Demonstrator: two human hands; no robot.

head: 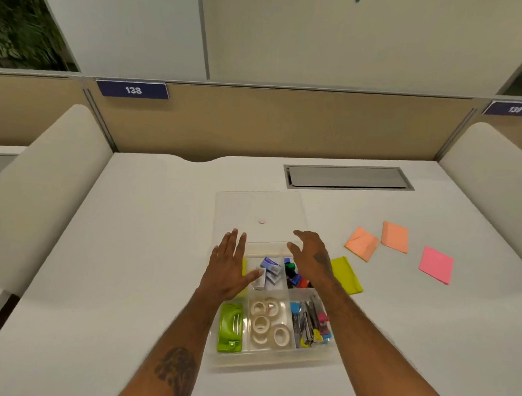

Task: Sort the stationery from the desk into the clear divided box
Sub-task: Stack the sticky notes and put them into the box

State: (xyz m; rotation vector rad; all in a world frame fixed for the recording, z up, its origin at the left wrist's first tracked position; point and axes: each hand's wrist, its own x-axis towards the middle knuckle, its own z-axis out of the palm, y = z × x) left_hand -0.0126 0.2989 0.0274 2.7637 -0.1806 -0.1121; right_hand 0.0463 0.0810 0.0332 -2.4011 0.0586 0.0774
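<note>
— Room around the clear divided box [272, 358]?
— Plenty. It sits toward the near edge of the white worktop [149, 253], with bare surface to its left and a grey cable hatch [349, 177] well back by the far edge. Its clear lid [260, 215] lies flat just behind it.
— Hands?
— Both hover over the box's far compartments, holding nothing. The left hand [229, 271] is flat with fingers spread; the right hand [312, 257] is open, fingers loosely curled.
— What's sorted?
— A green hole punch [230, 328] near left, tape rolls [268, 321] in the near middle, a bundle of clips and pens [309, 322] near right, small staple boxes [270, 273] and coloured bits behind; those are too blurred to name.
— Still out?
— Two orange sticky notes [377, 240] and a pink sticky note [436, 265] toward the right edge, and a yellow pad [347, 275] just beside the box, partly hidden by the right wrist.
</note>
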